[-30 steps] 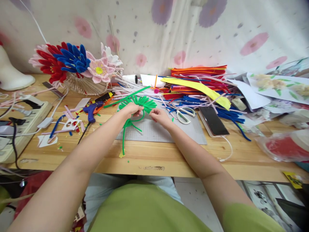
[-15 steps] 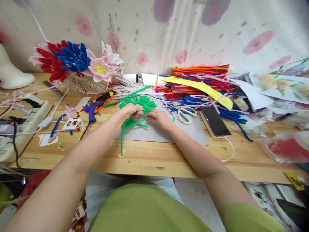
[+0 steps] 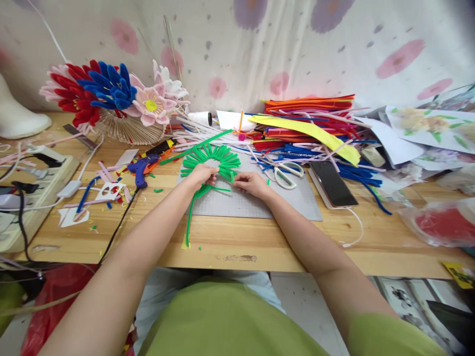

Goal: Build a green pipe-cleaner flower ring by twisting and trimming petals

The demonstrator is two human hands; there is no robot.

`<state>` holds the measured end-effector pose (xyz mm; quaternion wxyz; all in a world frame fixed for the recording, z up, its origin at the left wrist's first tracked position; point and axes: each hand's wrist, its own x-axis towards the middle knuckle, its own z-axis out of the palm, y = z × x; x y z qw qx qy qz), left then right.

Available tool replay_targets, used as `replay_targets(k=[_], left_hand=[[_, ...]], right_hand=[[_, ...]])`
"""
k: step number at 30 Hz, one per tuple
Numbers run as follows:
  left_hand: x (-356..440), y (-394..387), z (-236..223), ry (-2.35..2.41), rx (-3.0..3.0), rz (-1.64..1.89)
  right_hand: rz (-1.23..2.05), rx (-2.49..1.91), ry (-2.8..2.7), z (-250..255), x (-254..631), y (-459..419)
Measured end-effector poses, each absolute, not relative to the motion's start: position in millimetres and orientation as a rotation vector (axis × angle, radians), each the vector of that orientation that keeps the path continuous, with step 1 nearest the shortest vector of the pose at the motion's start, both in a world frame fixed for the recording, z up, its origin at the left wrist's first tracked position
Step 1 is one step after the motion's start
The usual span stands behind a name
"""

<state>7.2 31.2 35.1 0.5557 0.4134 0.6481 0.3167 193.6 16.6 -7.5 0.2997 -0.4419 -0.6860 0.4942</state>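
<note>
The green ring of looped stems (image 3: 213, 157) is held above the gray mat (image 3: 252, 205) on the table (image 3: 156, 237), its lower left rim pinched between the nearly closed fingers of the left hand (image 3: 207, 175). By the right hand (image 3: 250, 183), fingers drawn together, the ring's lower right edge is seemingly gripped, though contact is hard to make out. The scissors (image 3: 287, 174) are placed to the right, near the phone (image 3: 333, 183).

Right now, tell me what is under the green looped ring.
Beneath the green looped ring, the gray mat shows past its lower right edge. What lies directly under it and the left hand cannot be seen.
</note>
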Motion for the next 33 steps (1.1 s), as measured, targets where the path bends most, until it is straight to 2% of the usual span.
replay_targets(k=[9,12,22,27,33], left_hand=[[13.6,27.9,31.9,1.556,1.033,0.761],[14.7,26.3,28.2,1.547,1.097,0.764],[14.7,23.9,40.2,1.530,1.337,0.649],[14.4,30.0,24.3,1.676,1.539,0.829],[15.4,29.0,27.0,1.592,1.280,0.853]], right_hand=[[0.624,-1.374,-2.220,-2.0,183.8,13.3],[0.494,-1.472,-2.269,-1.1,180.7,10.3],[0.377,-1.587,-2.374,7.6,174.7,5.0],[0.442,-1.517,-2.290,1.9,178.7,7.0],[0.358,-1.316,-2.280,-2.7,192.6,6.0]])
